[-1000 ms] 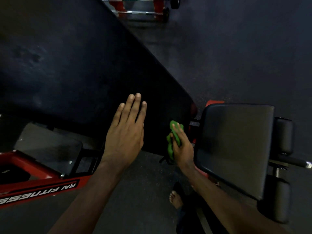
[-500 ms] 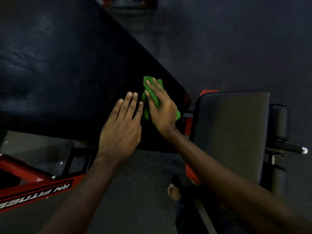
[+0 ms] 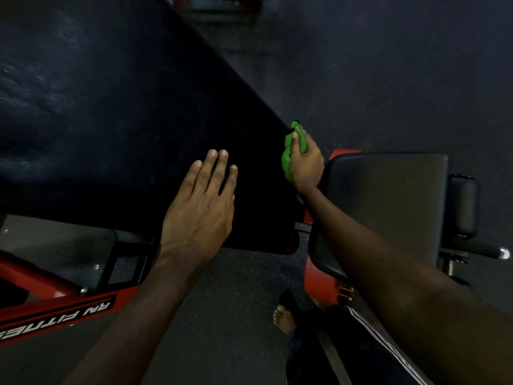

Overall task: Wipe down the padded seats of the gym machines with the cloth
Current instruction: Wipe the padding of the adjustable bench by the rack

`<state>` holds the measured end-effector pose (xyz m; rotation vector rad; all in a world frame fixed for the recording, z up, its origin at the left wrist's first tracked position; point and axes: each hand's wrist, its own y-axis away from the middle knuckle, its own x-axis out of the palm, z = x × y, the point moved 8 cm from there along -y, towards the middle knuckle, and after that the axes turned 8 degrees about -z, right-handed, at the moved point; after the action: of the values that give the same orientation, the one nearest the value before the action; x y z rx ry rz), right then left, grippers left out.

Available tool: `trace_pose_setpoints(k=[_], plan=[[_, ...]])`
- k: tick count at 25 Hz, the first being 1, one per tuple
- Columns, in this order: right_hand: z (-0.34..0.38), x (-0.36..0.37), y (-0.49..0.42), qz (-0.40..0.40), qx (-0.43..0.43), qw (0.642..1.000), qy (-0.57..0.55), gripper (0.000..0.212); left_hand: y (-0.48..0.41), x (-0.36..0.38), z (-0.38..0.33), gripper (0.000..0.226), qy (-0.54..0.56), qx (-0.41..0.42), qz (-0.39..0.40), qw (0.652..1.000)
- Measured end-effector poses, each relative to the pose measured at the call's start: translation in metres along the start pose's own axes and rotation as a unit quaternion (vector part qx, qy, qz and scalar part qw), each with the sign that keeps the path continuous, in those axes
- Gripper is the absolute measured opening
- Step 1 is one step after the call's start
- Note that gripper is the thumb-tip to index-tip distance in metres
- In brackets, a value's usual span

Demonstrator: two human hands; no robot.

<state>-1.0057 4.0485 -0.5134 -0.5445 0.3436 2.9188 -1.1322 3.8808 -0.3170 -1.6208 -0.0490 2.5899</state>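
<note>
A long black padded backrest (image 3: 116, 112) slants across the left and centre of the view. My left hand (image 3: 201, 207) lies flat on its lower end with straight fingers. My right hand (image 3: 305, 162) grips a bunched green cloth (image 3: 290, 154) and presses it against the pad's right edge. To the right sits a smaller black padded seat (image 3: 388, 207), partly covered by my right forearm.
A red machine frame (image 3: 55, 309) with white lettering runs along the lower left. Black roller pads (image 3: 462, 207) and a metal bar (image 3: 483, 250) flank the small seat. My bare foot (image 3: 284, 318) stands on the dark rubber floor (image 3: 388, 65). Red equipment (image 3: 216, 1) sits at the top.
My right hand slid the cloth from the pad's top surface, beside my left hand, over to its right edge. My left hand stayed flat on the pad.
</note>
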Motion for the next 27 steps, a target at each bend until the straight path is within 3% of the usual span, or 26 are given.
trace_pose_setpoints(k=[6,14,17,20,27], plan=[[-0.052,-0.010,-0.013,0.019,0.114,0.993,0.033,0.040,0.001,0.001,0.000,0.052,0.003,0.000,-0.005,1.000],[-0.132,-0.032,0.134,0.011,0.231,0.971,0.052,0.039,0.002,0.002,-0.001,0.054,-0.012,-0.003,-0.009,1.000],[-0.107,-0.034,0.139,-0.015,0.149,0.987,0.052,0.036,0.001,0.003,-0.002,0.056,-0.019,-0.001,-0.005,1.000],[-0.036,-0.023,0.132,0.001,0.031,0.999,-0.035,0.033,0.001,0.004,-0.001,0.054,-0.019,-0.001,-0.012,1.000],[0.170,0.010,0.035,0.012,-0.233,0.967,-0.104,0.031,0.000,0.004,-0.002,0.054,-0.015,0.007,-0.011,1.000]])
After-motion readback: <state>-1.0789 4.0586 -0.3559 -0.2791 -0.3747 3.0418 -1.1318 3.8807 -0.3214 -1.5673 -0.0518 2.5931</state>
